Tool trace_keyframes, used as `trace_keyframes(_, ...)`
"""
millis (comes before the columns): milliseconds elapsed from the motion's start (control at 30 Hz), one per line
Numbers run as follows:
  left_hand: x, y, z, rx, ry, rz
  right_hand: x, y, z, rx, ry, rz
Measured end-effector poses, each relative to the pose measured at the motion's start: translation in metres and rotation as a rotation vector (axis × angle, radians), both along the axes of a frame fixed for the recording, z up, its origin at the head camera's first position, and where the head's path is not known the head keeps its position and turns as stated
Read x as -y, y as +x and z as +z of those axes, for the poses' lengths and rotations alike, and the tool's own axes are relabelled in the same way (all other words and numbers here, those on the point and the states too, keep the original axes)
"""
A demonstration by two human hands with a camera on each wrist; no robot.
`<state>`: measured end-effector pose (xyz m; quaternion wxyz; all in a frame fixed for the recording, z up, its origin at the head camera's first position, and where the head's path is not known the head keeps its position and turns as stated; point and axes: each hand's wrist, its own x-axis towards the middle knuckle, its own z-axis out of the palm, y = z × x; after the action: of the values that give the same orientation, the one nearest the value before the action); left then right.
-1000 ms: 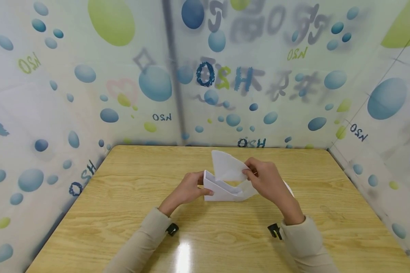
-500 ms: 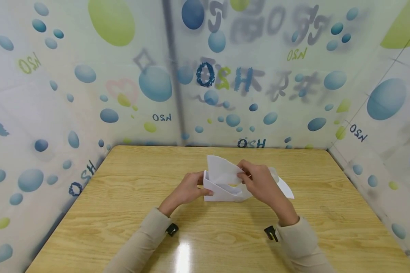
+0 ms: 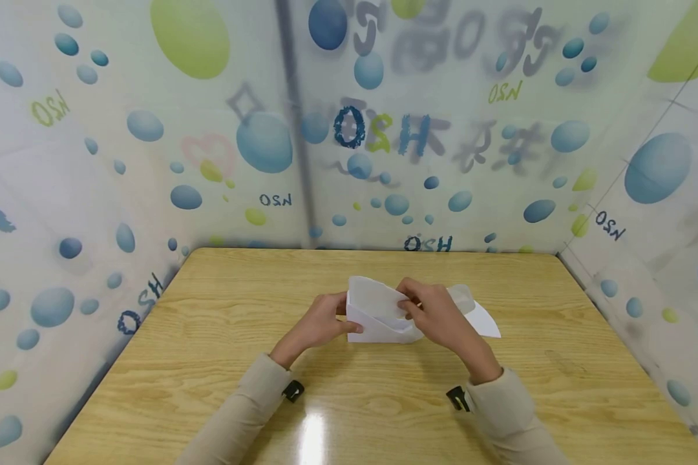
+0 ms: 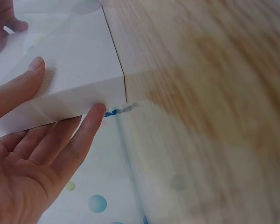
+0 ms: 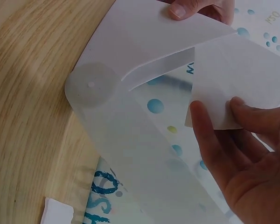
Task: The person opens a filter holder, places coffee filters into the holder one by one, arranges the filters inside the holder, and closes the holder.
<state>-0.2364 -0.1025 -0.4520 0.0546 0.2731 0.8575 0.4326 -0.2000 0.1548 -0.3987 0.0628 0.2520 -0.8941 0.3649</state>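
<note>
A slim white box (image 3: 378, 332) with a slanted open top stands on the table. My left hand (image 3: 320, 321) grips its left end, thumb on the front and fingers behind. In the left wrist view the thumb lies on the box's broad face (image 4: 84, 56). My right hand (image 3: 442, 314) pinches a white fan-shaped paper, like a coffee filter (image 3: 375, 297), by its right edge. The paper's lower part is hidden in the box. A translucent lid (image 5: 140, 144) is swung out from a round pivot at the box's right corner; its far end (image 3: 462, 297) shows beyond my right hand.
Another white fan-shaped piece (image 3: 486, 321) lies on the wooden table (image 3: 256, 278), right of my right hand and beside the lid. Walls with blue and green dots (image 3: 264, 142) enclose the table's back and sides.
My right hand has moved left and down, lowering the filter paper into the box. More of the lid and the piece at right shows. My left hand stays put.
</note>
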Motion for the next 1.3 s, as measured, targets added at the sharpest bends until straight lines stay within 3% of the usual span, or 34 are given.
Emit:
trace_keyframes(267, -0.002, -0.001, 0.001, 0.002, 0.007, 0.005, -0.001, -0.002, -0.002, 0.036, -0.009, 0.021)
trace_keyframes(633, -0.002, -0.001, 0.002, 0.01, 0.001, 0.002, 0.001, -0.006, -0.007, 0.108, 0.021, -0.018)
trace_keyframes(1000, -0.001, 0.0, 0.002, 0.015, 0.005, 0.006, 0.003, -0.005, -0.012, 0.07, 0.028, 0.006)
trace_keyframes(1300, -0.001, 0.001, 0.001, 0.011, 0.003, 0.004, 0.006, -0.007, -0.017, 0.036, 0.111, 0.008)
